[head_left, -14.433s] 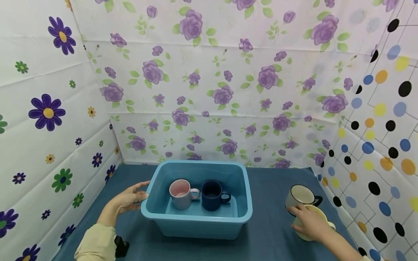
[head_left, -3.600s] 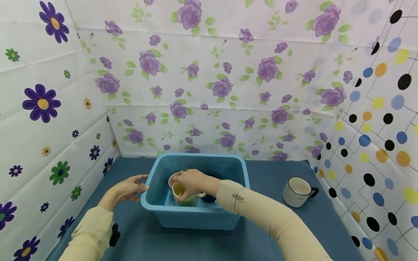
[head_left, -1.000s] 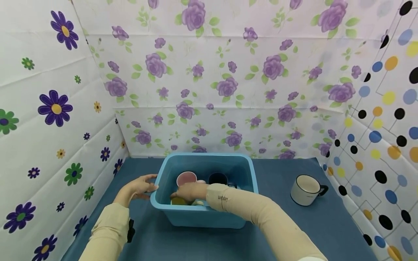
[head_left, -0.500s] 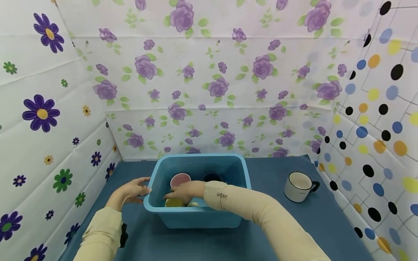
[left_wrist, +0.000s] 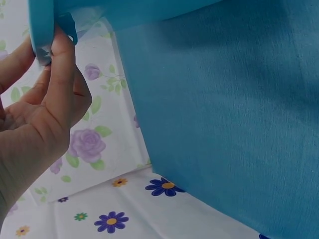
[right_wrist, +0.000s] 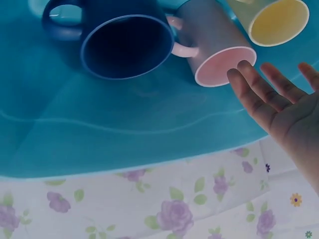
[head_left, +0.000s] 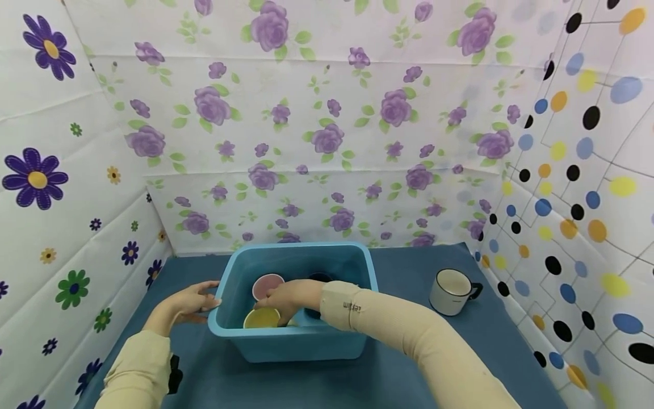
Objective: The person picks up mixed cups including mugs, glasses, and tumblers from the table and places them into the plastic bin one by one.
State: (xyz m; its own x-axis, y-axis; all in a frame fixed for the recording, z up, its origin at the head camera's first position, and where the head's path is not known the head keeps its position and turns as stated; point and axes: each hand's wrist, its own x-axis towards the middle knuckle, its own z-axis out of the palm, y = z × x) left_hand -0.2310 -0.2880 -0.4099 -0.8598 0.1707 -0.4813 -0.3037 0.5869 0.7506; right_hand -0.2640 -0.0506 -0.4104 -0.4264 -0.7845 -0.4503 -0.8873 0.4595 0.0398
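A light-blue plastic tub stands on the table. My left hand holds its left rim; in the left wrist view the rim lies between thumb and fingers. Inside the tub are a pink-lined mug, a navy mug partly hidden by my right arm, and a pale yellow mug at the front left. My right hand is inside the tub beside the yellow mug. In the right wrist view its fingers are spread and hold nothing, near the mouth of the pink-lined mug.
A cream mug with a dark rim and handle stands on the blue tablecloth, right of the tub. Patterned sheets wall the table at the back and both sides.
The yellow mug has gone from the right of the table into the tub, carried by my right hand. That hand has since let go and drawn slightly off it. My left hand stays at the rim.
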